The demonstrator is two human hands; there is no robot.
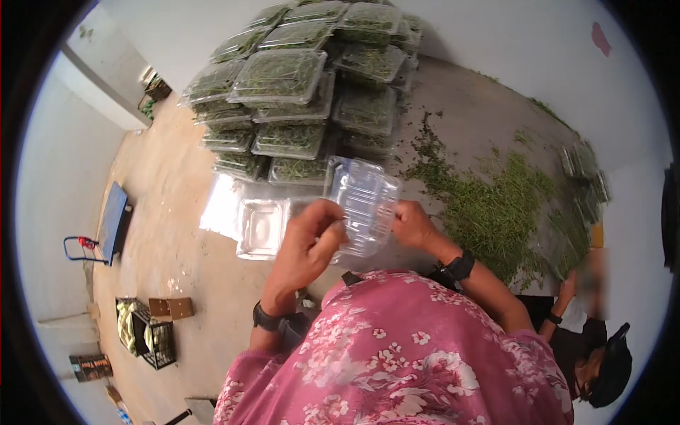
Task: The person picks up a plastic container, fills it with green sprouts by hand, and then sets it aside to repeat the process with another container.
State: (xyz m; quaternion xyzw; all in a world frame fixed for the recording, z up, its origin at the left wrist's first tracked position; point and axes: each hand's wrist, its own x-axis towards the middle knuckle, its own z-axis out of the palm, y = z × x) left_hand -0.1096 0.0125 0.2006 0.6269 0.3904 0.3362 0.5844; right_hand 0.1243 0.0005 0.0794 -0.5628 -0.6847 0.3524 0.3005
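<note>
In front of the chest, my left hand point(312, 244) has its fingers curled at the left side of a clear plastic container point(361, 205). The right edge of that container is pinched by my right hand point(418, 223). Beneath and left of my left hand lies an open clear container point(261, 227) with nothing in it. Just beyond, closed clear boxes of green herbs point(280, 74) are stacked high. Loose green herbs point(499, 212) are heaped to the right of my right hand.
At the right a person in a dark cap point(613, 365) reaches a hand point(567, 290) toward the herbs, near more clear boxes point(584, 163). On the left are a blue cart point(114, 219), a black crate point(161, 343) and a cardboard box point(170, 308).
</note>
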